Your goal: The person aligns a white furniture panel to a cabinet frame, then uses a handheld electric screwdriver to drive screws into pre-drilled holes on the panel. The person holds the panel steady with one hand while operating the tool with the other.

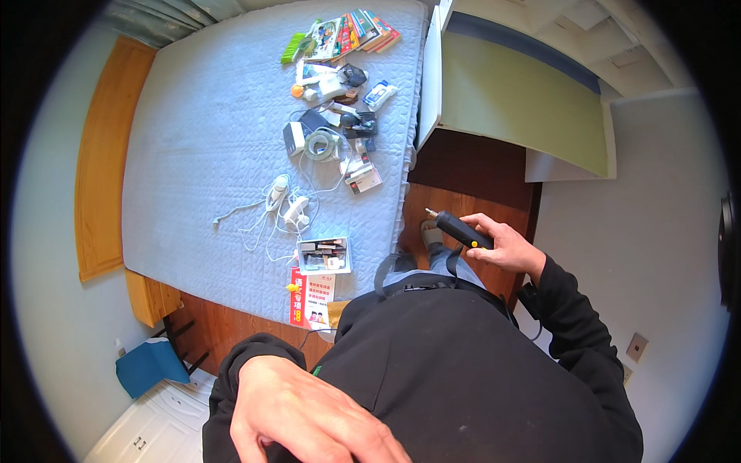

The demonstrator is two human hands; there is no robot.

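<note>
My right hand (505, 248) is closed round a black cordless screwdriver (461, 230) with a yellow button. Its metal tip points up and left, over the wood floor beside the bed. Close in front of my body, my left hand (309, 413) shows its back and knuckles. Its fingertips run out of the lower edge, so whether it holds anything is hidden. Nearest on the bed lie a small white box (347, 266) full of small items and a red-and-white workbook (299, 305). White cables with plugs (296, 212) lie tangled just beyond the box.
A pale blue quilted mattress (193, 154) fills the left and middle. Along its right side lie a coil of clear tape or tubing (321, 144), small gadgets, and fanned books (363, 35) at the far end. A green-topped desk (525, 100) stands right; a blue chair (150, 364) lower left.
</note>
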